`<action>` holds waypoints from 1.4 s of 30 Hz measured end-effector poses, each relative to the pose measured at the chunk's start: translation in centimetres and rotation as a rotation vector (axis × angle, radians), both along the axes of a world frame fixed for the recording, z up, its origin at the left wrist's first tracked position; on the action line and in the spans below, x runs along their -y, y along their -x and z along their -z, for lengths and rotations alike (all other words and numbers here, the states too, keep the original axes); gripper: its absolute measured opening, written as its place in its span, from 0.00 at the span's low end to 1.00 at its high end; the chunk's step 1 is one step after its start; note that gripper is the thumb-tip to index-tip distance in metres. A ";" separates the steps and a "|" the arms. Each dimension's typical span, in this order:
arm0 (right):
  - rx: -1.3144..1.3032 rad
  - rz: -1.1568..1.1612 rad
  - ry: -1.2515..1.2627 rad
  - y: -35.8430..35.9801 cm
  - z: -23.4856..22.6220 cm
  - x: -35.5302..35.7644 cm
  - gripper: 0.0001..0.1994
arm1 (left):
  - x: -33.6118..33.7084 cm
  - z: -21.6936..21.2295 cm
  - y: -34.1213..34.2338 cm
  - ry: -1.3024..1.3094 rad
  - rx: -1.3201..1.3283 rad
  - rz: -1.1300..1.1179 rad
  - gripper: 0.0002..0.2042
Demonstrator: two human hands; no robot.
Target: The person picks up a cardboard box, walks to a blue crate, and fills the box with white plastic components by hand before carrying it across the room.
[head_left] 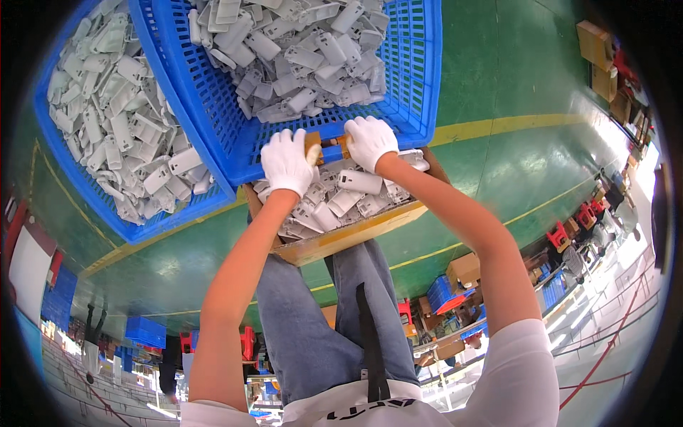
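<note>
Both my hands wear white gloves. My left hand (286, 162) is closed over the far edge of an open cardboard box (356, 231), its thumb beside a brown cardboard piece (312, 144). My right hand (371, 142) grips the same far edge further right, fingers bent over it. The box sits tilted in front of my legs, against the near rim of a blue plastic basket (415, 78). White plastic housings (359, 182) with small dark openings lie in the box. More white housings (306, 57) are heaped inside the basket. My fingertips are partly hidden.
A second blue basket (44, 121) full of white housings (121, 107) stands at the left. The green floor (491, 78) carries yellow lines. Further off are cardboard boxes (596, 44), red stools (558, 236), blue crates (146, 331) and other people.
</note>
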State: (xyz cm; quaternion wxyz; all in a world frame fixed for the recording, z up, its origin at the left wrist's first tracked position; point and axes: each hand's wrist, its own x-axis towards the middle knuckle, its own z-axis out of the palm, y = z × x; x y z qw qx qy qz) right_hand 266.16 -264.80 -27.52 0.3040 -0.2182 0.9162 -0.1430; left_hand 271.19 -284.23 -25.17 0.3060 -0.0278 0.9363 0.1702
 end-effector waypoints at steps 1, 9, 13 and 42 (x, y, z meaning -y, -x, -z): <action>0.020 -0.010 -0.050 -0.1 0.1 0.3 0.03 | 0.3 0.0 0.0 0.003 -0.003 0.003 0.18; 0.160 -0.037 -0.073 0.7 0.5 1.0 0.10 | 2.8 1.0 1.0 -0.355 0.331 0.257 0.31; 0.125 -0.043 -0.052 1.2 0.3 0.5 0.10 | 2.6 1.1 1.6 -0.379 0.271 0.311 0.30; 0.167 0.695 -0.053 13.8 21.6 -7.3 0.37 | 1.4 21.1 9.6 -1.144 0.927 -1.856 0.32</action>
